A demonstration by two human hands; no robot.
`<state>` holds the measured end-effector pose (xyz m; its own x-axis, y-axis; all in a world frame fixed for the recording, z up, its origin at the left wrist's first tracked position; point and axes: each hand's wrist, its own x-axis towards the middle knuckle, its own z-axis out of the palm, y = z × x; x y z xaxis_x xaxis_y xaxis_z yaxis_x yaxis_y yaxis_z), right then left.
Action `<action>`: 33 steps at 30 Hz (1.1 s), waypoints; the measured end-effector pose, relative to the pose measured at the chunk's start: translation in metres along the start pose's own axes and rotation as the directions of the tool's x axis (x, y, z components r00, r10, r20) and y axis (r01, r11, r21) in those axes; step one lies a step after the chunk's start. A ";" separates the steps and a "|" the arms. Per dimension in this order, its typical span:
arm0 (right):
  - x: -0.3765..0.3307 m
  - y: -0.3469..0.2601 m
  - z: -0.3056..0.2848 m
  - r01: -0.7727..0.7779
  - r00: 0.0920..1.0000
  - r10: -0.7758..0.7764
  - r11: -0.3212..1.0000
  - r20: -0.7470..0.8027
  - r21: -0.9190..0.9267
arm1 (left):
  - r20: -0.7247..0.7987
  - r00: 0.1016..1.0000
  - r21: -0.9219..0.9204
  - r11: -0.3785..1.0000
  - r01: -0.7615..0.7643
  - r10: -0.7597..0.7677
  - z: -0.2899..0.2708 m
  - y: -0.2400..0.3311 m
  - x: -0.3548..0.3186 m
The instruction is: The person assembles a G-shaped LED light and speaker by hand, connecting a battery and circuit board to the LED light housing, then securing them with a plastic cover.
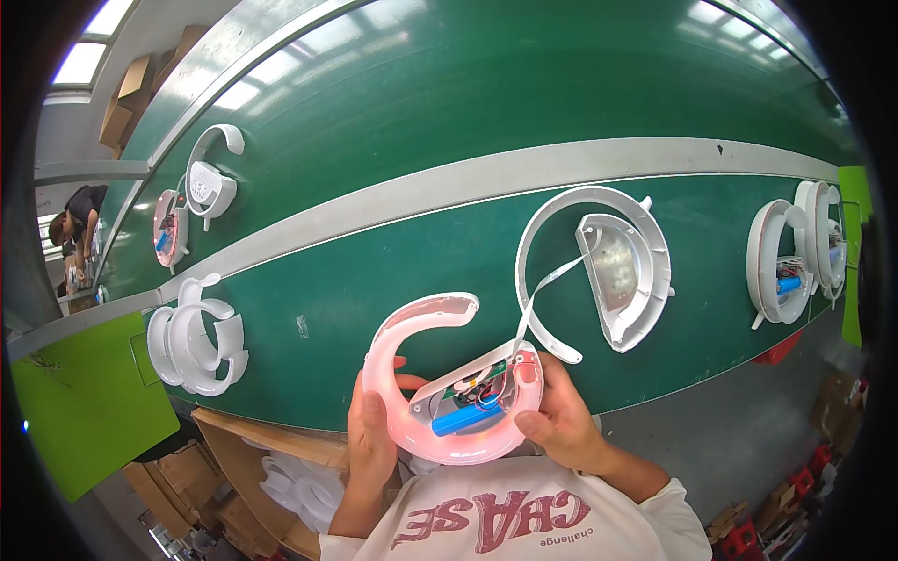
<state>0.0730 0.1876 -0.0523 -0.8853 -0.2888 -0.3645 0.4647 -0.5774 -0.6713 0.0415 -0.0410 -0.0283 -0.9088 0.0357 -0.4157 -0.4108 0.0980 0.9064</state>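
Observation:
My left hand grips the left side of a pink curved plastic shell held over the near edge of the green conveyor belt. My right hand holds the shell's right side, thumb on its lower rim. Inside the shell lie a blue cylindrical battery, a small green circuit board and red and black wires. A white flat cable runs from the shell up to a white ring-shaped housing with a half-round lamp panel lying on the belt just beyond.
More white and pink curved housings lie on the belt at far left, near left and far right. A grey rail divides the belt. Cardboard boxes with white parts sit below left. Another person stands at far left.

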 end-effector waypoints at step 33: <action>0.000 -0.002 0.009 -0.073 0.996 0.068 0.993 -0.056 -0.095 | 0.302 0.953 0.050 0.998 -0.044 0.027 -0.031 0.038 0.059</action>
<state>0.0715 0.1820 -0.0455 -0.8492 -0.2843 -0.4451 0.5279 -0.4796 -0.7009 -0.0298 -0.0661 -0.0155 -0.8553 0.3367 -0.3939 -0.3661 0.1455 0.9191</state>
